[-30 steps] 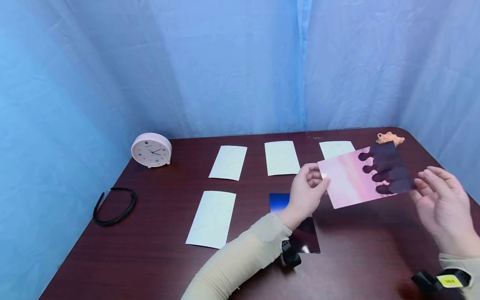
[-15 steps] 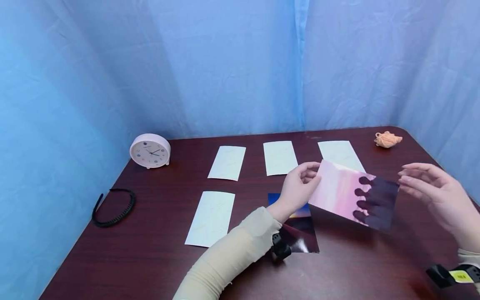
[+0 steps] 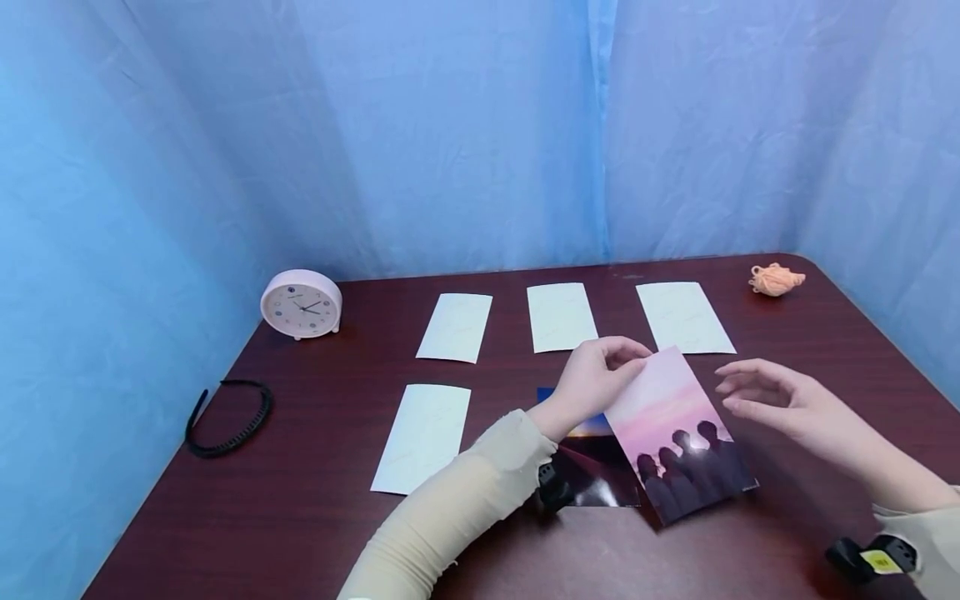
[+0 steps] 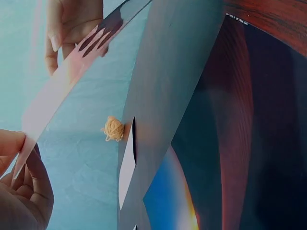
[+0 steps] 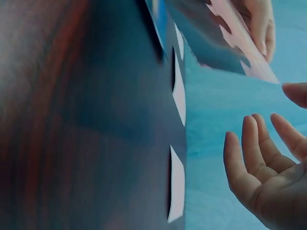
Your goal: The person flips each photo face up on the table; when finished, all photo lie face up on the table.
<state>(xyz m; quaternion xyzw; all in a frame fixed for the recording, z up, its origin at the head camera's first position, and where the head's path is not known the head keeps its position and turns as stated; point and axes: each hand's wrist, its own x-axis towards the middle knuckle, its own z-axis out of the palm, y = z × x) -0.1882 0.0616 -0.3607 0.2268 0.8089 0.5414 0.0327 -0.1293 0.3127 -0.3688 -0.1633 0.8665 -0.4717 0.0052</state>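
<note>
My left hand (image 3: 592,379) pinches the top left corner of a photo print (image 3: 671,417), pink sky above with dark silhouettes of several people below. The print is tilted and overlaps a second, darker photo (image 3: 600,462) with a blue top that lies on the table, partly hidden by my left hand and sleeve. In the left wrist view the thumb and fingers (image 4: 33,182) clasp the pink end of the print. My right hand (image 3: 787,408) hovers just right of the print, fingers loosely bent and apart from it, holding nothing.
White cards lie on the dark table (image 3: 300,500): a front left card (image 3: 423,437), and a back row of a left card (image 3: 455,327), a middle card (image 3: 561,317) and a right card (image 3: 684,317). A clock (image 3: 302,304), black headband (image 3: 228,417) and peach yarn (image 3: 776,279) sit around them.
The pink print has turned from sideways to upright and come lower, closer to the dark photo. My right hand has let go of its dark end and moved left beside it.
</note>
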